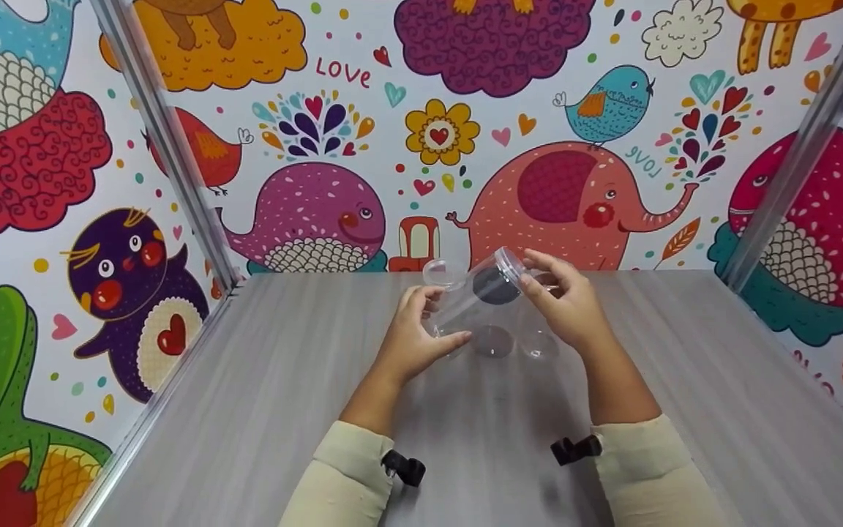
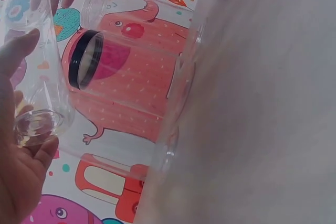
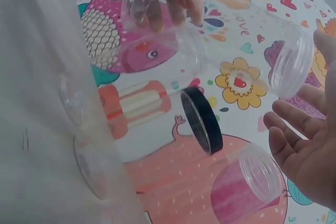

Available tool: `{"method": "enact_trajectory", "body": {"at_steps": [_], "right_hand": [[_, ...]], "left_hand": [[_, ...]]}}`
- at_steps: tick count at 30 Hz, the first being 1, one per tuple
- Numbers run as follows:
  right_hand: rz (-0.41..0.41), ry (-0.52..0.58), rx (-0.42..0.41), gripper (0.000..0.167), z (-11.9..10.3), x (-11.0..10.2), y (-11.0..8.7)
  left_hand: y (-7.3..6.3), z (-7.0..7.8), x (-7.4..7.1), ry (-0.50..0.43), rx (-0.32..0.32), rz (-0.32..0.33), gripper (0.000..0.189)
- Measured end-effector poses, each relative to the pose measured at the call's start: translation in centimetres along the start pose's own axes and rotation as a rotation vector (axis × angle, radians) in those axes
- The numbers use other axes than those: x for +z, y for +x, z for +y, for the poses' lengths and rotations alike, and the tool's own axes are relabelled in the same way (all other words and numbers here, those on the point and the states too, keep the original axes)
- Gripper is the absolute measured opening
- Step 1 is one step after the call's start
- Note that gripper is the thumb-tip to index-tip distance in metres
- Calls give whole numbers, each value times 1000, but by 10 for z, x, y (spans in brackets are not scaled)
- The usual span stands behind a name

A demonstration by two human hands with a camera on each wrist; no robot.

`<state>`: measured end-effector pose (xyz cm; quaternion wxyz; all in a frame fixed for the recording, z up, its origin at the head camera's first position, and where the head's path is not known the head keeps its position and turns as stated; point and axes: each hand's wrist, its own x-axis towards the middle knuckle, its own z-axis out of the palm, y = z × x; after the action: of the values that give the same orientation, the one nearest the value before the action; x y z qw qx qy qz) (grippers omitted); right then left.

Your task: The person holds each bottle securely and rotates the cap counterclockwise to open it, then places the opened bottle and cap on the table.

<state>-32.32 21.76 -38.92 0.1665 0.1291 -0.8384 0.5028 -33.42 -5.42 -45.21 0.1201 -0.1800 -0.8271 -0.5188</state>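
A clear plastic jar (image 1: 469,296) is held tilted over the table, its upper end toward my right hand. My left hand (image 1: 410,333) grips it near the lower end, thumb on the near side and fingers round the far side. Thumb and fingers of my right hand (image 1: 568,300) are bent around the jar's upper rim (image 3: 294,66). In the left wrist view the jar's round base (image 2: 39,124) lies against the left fingers. Behind it stands another clear jar topped by a black lid (image 2: 77,59).
Two more clear jars stand beside the black-lidded one, the right jar's rim (image 3: 260,174) showing without a lid. All are on the grey wood-grain table (image 1: 290,410) near its back edge. A wall (image 1: 436,197) with cartoon animals rises behind, and metal posts (image 1: 173,146) frame the sides.
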Motion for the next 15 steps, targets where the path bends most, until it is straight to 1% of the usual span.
{"method": "enact_trajectory", "body": {"at_steps": [5,11,15], "right_hand": [[33,20,-13,53,-1,8,3],[29,35,19,48,2,14,2],[35,12,32,48,4,17,1]], "left_hand": [[1,-3,2,38,10,9,82],[0,-8,1,91,31,32,80],[1,-10,3,114,40,37,80]]}}
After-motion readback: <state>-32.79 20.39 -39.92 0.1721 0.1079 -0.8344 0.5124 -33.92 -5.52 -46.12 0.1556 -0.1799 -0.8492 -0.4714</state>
